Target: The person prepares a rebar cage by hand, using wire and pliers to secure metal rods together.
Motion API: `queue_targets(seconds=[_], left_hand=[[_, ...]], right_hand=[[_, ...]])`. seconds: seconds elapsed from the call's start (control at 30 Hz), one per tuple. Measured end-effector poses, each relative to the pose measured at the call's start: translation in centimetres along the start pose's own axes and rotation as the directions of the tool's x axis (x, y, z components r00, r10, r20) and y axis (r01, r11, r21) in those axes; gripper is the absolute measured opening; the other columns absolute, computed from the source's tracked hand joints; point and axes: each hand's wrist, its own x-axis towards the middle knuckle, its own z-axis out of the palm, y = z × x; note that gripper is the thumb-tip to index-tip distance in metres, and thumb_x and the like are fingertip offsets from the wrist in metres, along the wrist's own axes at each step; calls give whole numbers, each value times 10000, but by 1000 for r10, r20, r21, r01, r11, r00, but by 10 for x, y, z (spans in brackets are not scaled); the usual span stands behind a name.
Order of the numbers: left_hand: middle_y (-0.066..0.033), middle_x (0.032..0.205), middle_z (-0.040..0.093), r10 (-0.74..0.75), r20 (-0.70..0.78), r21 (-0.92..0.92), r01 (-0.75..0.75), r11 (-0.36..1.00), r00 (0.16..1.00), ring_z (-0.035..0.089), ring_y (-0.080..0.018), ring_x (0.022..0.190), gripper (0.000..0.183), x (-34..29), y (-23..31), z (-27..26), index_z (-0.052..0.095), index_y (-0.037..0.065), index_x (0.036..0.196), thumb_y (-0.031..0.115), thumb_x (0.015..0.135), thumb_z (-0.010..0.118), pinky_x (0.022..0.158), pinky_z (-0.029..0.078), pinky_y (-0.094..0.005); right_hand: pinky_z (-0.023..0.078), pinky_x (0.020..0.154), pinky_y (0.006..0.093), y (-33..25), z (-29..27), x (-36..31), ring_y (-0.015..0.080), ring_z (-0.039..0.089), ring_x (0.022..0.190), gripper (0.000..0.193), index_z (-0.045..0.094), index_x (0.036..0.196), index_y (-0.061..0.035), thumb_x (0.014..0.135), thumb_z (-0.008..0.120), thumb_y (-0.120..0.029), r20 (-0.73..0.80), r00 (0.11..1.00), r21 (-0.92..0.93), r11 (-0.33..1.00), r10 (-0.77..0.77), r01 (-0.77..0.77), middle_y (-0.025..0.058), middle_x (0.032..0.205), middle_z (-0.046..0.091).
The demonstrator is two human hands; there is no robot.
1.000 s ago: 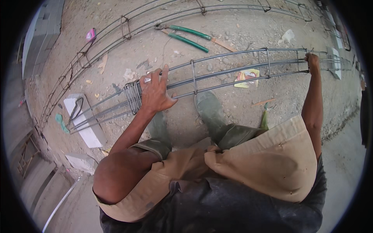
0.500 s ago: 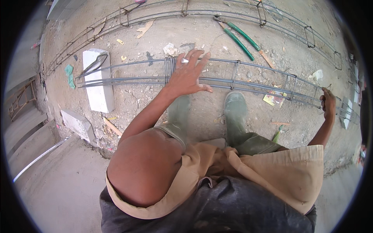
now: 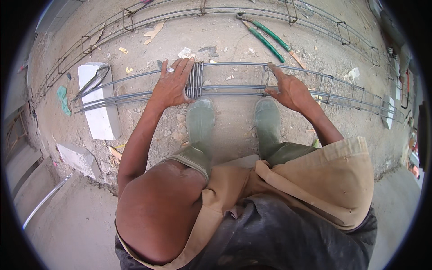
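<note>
Lopsided shove from the left hand could jam those bunched grey rectangular steel stirrups, can't tell if its fingers clamp them, right hand has fingers apart.

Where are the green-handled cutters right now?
In the head view, the green-handled cutters lie on the ground at the upper right of centre, between the far rebar cage and the near rebar cage, beyond the right hand.

bunched grey stirrups around long bars
</note>
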Motion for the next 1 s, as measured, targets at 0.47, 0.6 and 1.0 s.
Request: queue_targets(seconds=[0.47,0.6,1.0], left_hand=[[-27,1620,199,-574,95,454,477,752,814,227,-307,1478,1258,-177,-160,-43,167,250,1561,475,562,896,1182,188,-599],[-103,1621,175,-322,-121,180,340,923,939,203,-343,1479,1301,-131,-105,-50,155,184,1568,775,556,721,1180,155,-614],[-65,1572,320,-209,-29,-16,208,978,978,272,-315,1458,1070,-60,-40,-10,311,105,1515,565,675,788,1177,178,-587]], right_hand=[[482,726,449,-57,-41,4,353,631,741,649,410,1433,-62,848,681,-136,-38,992,53,991,-121,123,188,750,613],[471,717,427,-39,-50,-2,308,600,702,646,424,1432,-73,841,677,-128,-75,985,86,983,-154,160,160,707,560],[455,700,366,-32,-64,-18,219,539,681,615,430,1430,-73,868,673,-135,-36,995,156,983,-96,101,96,722,530]])
